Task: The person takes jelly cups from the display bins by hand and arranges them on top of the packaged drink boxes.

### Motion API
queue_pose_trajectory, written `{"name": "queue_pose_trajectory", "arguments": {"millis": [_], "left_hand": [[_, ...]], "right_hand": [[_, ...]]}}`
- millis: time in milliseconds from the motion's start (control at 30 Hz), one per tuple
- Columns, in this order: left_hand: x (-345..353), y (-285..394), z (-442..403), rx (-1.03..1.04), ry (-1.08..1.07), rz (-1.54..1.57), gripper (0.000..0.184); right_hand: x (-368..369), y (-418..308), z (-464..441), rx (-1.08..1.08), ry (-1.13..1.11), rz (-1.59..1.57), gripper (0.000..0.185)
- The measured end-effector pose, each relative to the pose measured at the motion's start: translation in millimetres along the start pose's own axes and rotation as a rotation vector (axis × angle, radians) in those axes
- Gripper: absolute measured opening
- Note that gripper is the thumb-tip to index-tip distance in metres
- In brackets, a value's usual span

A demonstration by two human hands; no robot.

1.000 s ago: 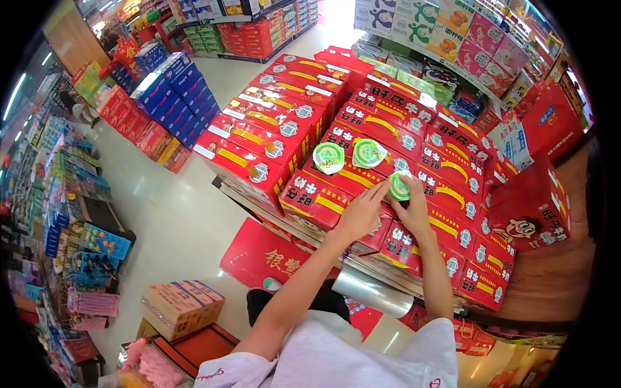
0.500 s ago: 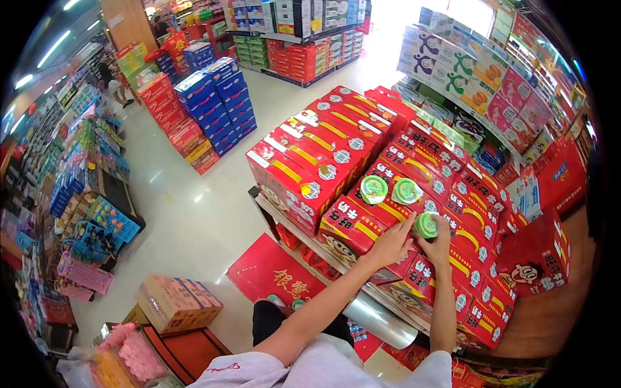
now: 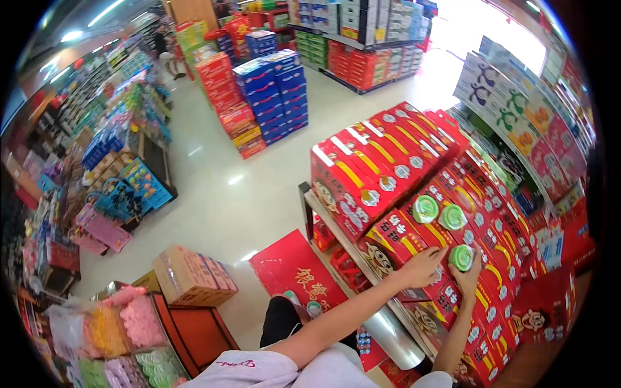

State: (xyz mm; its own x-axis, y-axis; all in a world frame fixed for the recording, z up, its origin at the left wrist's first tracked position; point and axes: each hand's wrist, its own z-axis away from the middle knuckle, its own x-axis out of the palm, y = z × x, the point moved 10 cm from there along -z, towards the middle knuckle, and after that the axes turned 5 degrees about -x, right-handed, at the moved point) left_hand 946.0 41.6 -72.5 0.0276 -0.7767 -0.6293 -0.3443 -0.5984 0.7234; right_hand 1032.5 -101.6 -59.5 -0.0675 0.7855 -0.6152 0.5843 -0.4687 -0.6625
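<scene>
1. Green-lidded cup (image 3: 425, 209), leftmost of three: lid up on the printed tops of the red boxes (image 3: 485, 231), just beside its neighbor and well apart from your fingers.
2. Your left hand (image 3: 422, 268), nearer your body: index finger stretched toward the cup in your other hand, its tip just beside the lid. Whether it touches is too small to tell. Remaining fingers gathered under; cannot tell if they pinch anything.
3. Middle cup (image 3: 453, 217): same round green lid, upright on the boxes, untouched.
4. Held cup (image 3: 462, 257): nearer you than the other two, lid toward your eyes, over the box tops; cannot tell if its base rests on them. Judged by look: light, thin-walled, the side apt to dent if squeezed, the lid smooth and perhaps slippery. Best hold: round the side just under the rim, gently, palm off the lid.
5. Your right hand (image 3: 467, 273): fingers curled around the held cup's near side, gripping it, lid left in view.
6. Cartoon-faced box (image 3: 533, 321), farthest right: red, beside the stack, clear of both hands.
</scene>
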Motion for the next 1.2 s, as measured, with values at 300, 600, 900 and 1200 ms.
{"name": "queue_pose_trajectory", "arguments": {"millis": [300, 600, 900, 1200], "left_hand": [[-4.1, -4.6, 18.9, -0.069, 0.011, -0.207, 0.074], [-16.2, -7.5, 46.8, -0.094, 0.112, -0.280, 0.061], [-33.8, -8.9, 74.0, -0.065, 0.228, -0.313, 0.066], [-47.4, -31.4, 93.4, -0.238, 0.184, -0.431, 0.074]], "right_hand": [[-4.3, -16.4, 1.2, 0.015, 0.016, 0.041, 0.100], [-14.6, -39.1, 16.8, -0.074, 0.067, 0.012, 0.112], [-10.7, -35.4, 18.4, -0.004, 0.005, 0.066, 0.112], [-16.2, -41.8, 84.0, 0.318, 0.166, 0.537, 0.101]]}}
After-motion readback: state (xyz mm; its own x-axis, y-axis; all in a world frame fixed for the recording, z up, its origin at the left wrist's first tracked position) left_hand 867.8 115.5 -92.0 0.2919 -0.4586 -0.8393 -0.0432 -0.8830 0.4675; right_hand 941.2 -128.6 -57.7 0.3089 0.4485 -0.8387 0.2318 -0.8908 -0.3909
